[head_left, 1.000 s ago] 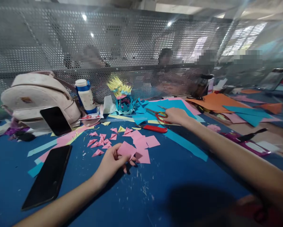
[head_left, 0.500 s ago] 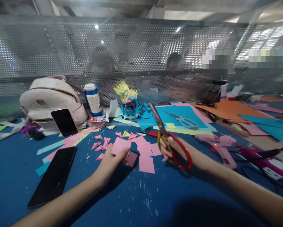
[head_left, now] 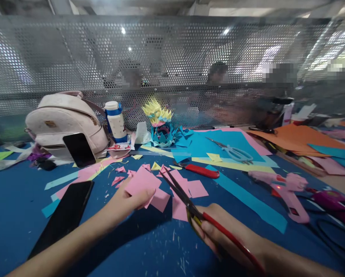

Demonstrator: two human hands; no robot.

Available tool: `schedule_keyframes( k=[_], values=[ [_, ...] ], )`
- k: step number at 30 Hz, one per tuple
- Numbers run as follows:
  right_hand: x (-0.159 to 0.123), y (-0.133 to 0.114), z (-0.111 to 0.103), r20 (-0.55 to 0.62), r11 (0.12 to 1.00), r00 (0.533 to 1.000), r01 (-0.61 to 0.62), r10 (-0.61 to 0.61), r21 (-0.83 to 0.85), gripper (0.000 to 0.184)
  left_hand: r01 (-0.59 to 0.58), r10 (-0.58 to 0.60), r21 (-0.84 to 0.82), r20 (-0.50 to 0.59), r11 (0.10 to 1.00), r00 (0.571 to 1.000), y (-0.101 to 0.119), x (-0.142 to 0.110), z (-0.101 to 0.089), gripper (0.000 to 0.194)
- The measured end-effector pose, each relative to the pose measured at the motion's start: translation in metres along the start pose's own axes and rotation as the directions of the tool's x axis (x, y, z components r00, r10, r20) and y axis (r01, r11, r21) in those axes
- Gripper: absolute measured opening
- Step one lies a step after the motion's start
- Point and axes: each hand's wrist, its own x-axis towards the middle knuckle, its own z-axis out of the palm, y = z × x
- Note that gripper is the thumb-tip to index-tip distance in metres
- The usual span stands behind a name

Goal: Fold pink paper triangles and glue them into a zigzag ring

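My left hand (head_left: 126, 202) pinches a square of pink paper (head_left: 142, 184) and holds it up just above the blue table. My right hand (head_left: 215, 231) grips red-handled scissors (head_left: 189, 202); their blades are slightly apart and point up-left toward the pink paper, tips close to its right edge. Under both lie more pink squares (head_left: 186, 188) and small folded pink triangles (head_left: 119, 179).
A black phone (head_left: 64, 217) lies at the left. A white backpack (head_left: 62, 123) with a second phone, a bottle (head_left: 115, 121) and a paper flower model (head_left: 159, 123) stand by the perforated screen. Pale blue scissors (head_left: 232, 152), a red knife (head_left: 201, 171), a pink glue gun (head_left: 282, 188) and coloured sheets lie right.
My right hand picked up the red scissors from the far sheets and brought them back toward me, blades now at the pink paper. My left hand lifted the pink square slightly.
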Motion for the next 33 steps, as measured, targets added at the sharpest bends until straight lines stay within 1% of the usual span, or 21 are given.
schedule_keyframes(
  k=[3,4,7,10,13,15,17,19,22,27,33],
  values=[
    [-0.004,0.003,0.004,0.036,0.995,0.994,0.099,-0.099,-0.004,0.058,0.095,-0.094,-0.029,0.043,0.995,0.995,0.0,-0.008,0.006,0.033],
    [-0.004,0.003,0.004,0.058,0.994,0.992,0.11,-0.11,0.003,0.058,0.118,-0.117,-0.045,0.027,0.992,0.993,0.0,-0.011,0.008,0.031],
    [-0.006,0.0,0.005,0.112,0.997,0.991,0.076,-0.077,0.011,0.054,0.165,-0.167,-0.062,-0.025,0.984,0.986,-0.003,-0.016,0.012,0.032],
    [-0.007,-0.003,0.006,0.122,0.999,0.992,0.043,-0.042,-0.009,0.052,0.199,-0.2,-0.037,-0.034,0.979,0.979,-0.01,-0.015,0.012,0.042],
    [-0.007,-0.006,0.007,0.116,1.0,0.993,0.027,-0.027,0.001,0.052,0.201,-0.201,-0.02,0.006,0.979,0.98,-0.015,-0.012,0.011,0.047],
    [-0.007,-0.008,0.008,0.108,1.0,0.994,0.009,-0.009,0.002,0.053,0.192,-0.192,-0.015,0.018,0.981,0.981,-0.016,-0.011,0.01,0.046],
    [-0.007,-0.009,0.008,0.124,1.0,0.992,-0.006,0.006,0.005,0.054,0.182,-0.181,-0.017,0.023,0.983,0.983,-0.015,-0.011,0.01,0.045],
    [-0.008,-0.01,0.008,0.143,1.0,0.99,-0.008,0.007,0.01,0.055,0.177,-0.176,-0.019,0.03,0.984,0.984,-0.015,-0.012,0.01,0.044],
    [-0.008,-0.009,0.008,0.129,1.0,0.992,0.006,-0.009,0.019,0.055,0.184,-0.183,-0.018,0.049,0.983,0.982,-0.015,-0.012,0.01,0.045],
    [-0.007,-0.011,0.005,0.147,1.0,0.989,0.027,-0.025,-0.011,0.056,0.202,-0.202,-0.004,0.015,0.979,0.979,-0.016,-0.013,0.009,0.047],
    [-0.007,-0.01,0.006,0.122,0.998,0.992,0.049,-0.043,-0.045,0.055,0.223,-0.223,-0.001,-0.011,0.975,0.975,-0.015,-0.013,0.01,0.05]
  ],
)
